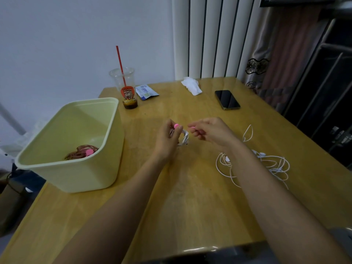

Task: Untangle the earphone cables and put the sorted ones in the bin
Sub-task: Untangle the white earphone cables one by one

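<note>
Head view over a wooden table (pixel 190 202): a person's left hand (pixel 167 139) grips a small coil of white earphone cable (pixel 184 139) just above the tabletop, near its middle. The fingers are curled round the bundle, and a pink piece (pixel 176 125) shows at the fingertips. Just beside it, the right hand (pixel 211 132) pinches a second pink piece (pixel 192 128) between thumb and forefinger, with the remaining fingers curled under the palm. Whether any cord joins the two pink pieces cannot be told.

A loose tangle of white earphone cables (pixel 274 164) lies on the table to the right, partly hidden beneath the right forearm, with one loop reaching up behind the right wrist.

At the table's left edge stands a pale yellow-green plastic bin (pixel 76 174), open at the top. On its floor rests a coiled brown cable (pixel 80 153) with a pink tag (pixel 88 151) on it.

Near the bin's far corner is a clear plastic cup (pixel 124 80) with a red straw (pixel 120 61) and a little dark drink at the bottom. A blue-and-white packet (pixel 146 91) lies just to its right. Farther along the back of the table sits a crumpled white tissue (pixel 191 85), and near it a dark smartphone (pixel 227 100) lies flat, screen up.
</note>
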Action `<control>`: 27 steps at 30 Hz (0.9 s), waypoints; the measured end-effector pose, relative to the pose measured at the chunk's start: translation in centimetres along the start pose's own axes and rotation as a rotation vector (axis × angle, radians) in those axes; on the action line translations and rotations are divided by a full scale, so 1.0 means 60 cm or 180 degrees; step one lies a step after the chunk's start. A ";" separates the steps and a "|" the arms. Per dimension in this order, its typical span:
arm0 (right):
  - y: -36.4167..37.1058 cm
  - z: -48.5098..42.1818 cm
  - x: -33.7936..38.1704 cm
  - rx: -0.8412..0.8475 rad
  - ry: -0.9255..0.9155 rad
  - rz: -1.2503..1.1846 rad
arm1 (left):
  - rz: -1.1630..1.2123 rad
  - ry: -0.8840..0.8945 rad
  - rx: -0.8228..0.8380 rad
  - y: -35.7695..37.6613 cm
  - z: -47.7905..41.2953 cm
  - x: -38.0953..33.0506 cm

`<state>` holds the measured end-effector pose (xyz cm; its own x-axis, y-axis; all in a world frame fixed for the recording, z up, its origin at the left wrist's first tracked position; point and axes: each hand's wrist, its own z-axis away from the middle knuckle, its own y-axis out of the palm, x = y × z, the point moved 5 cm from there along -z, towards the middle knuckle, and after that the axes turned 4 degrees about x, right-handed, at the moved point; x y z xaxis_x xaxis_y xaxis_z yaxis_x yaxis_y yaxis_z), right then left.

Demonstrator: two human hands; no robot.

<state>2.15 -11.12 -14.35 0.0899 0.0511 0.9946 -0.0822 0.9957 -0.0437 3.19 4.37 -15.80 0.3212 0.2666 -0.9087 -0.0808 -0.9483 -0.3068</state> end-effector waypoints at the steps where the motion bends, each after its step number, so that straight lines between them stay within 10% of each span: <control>1: 0.005 0.003 0.001 0.0147 0.0018 -0.0137 | -0.0034 0.0035 -0.0040 0.000 0.001 -0.003; 14: 0.018 0.023 0.001 0.0271 -0.0048 -0.0116 | 0.0065 0.0246 -0.0177 -0.004 0.017 -0.035; 27: 0.022 0.028 0.000 -0.0791 -0.1164 0.0593 | 0.0373 0.0317 -0.0118 -0.003 0.023 -0.043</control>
<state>0.39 -9.92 -14.26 -0.2626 0.2440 0.9335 0.1800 0.9629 -0.2010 1.06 4.10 -13.79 0.4036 0.1373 -0.9046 -0.0889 -0.9781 -0.1881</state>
